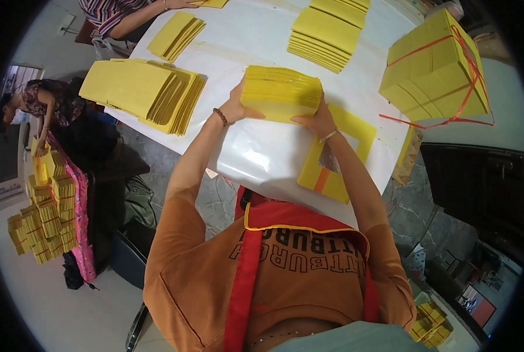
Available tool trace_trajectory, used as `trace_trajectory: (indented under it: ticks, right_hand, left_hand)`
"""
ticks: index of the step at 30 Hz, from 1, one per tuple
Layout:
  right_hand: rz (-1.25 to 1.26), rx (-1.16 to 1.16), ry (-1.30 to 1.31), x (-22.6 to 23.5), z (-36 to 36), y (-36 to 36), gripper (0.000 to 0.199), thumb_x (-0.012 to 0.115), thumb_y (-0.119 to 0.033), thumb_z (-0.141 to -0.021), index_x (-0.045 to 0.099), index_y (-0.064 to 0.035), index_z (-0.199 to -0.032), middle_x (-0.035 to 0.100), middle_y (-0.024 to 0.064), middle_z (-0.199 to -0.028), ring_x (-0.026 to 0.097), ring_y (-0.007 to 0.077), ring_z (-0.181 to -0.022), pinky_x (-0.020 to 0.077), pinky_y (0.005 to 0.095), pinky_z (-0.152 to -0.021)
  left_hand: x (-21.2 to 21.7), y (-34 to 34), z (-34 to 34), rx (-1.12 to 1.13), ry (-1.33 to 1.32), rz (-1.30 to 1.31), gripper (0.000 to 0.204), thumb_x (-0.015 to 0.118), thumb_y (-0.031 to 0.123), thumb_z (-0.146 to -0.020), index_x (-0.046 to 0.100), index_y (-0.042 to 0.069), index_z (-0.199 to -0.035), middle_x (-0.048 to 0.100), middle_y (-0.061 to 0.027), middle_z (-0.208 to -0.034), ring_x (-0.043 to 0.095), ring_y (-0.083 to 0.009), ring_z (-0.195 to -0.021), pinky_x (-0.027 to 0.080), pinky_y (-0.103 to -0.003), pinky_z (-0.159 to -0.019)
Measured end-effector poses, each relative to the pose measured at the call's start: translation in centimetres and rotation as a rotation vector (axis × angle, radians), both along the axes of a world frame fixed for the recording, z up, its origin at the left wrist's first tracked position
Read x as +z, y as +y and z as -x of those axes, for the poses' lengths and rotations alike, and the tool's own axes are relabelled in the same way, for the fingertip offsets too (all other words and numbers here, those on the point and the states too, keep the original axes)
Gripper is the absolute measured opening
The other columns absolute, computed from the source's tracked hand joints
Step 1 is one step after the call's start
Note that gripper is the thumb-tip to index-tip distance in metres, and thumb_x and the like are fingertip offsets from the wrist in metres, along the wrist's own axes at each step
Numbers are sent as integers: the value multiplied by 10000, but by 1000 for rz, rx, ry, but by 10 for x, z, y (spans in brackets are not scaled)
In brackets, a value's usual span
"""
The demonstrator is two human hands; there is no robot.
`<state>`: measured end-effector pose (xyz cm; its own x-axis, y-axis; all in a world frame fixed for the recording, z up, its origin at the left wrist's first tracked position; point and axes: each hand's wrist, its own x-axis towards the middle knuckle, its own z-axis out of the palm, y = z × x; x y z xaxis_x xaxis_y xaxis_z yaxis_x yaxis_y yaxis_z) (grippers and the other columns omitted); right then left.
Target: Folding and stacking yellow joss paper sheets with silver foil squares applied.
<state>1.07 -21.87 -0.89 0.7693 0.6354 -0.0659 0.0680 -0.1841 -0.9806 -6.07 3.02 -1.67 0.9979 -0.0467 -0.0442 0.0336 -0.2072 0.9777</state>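
A thick stack of yellow envelopes (281,91) is gripped between both hands above the white table, with its layered edges showing on top. My left hand (235,105) closes on the stack's left end, thumb along the near side. At the opposite end my right hand (319,121) holds it the same way, fingers partly hidden behind it. Beneath my right forearm lies a flat yellow piece (359,126) with a whitish panel and an orange strip.
Fanned yellow envelopes (133,91) lie on the table (244,155) at left, with more envelopes (323,35) at the far side. A large bundle tied with red string (432,70) stands at right. One person's arm (139,20) reaches in far left; another person (54,105) handles piled bundles.
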Motion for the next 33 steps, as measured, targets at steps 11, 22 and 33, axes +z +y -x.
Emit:
trace_trajectory:
  ticks: [11,22,33]
  right_hand:
    - [-64,-40,-62,-8,7,-1,1169,839,-183,-517,69,-45,-1386,375,120,-1310,368,244,-1218,327,363,-1010]
    - [-425,-191,686,16,1,-6,501,644,-187,-795,427,-47,-1224,552,93,-1132,562,210,-1007,488,335,-831]
    - [-1243,26,1340,18,51,23,517,295,-497,-902,437,-176,-1282,471,59,-1291,467,249,-1171,389,447,-973]
  left_hand:
    - [-17,0,3,-13,-152,-332,895,807,283,-569,329,85,-1299,437,-118,-1253,331,-255,-1237,225,-420,-1032]
    - [58,-6,18,99,-56,199,721,586,370,-818,248,33,-1359,550,-114,-1081,537,-189,-974,430,-309,-839]
    - [124,-31,32,146,-100,364,420,553,164,-871,456,-8,-1242,574,-58,-984,570,-112,-850,480,-246,-772]
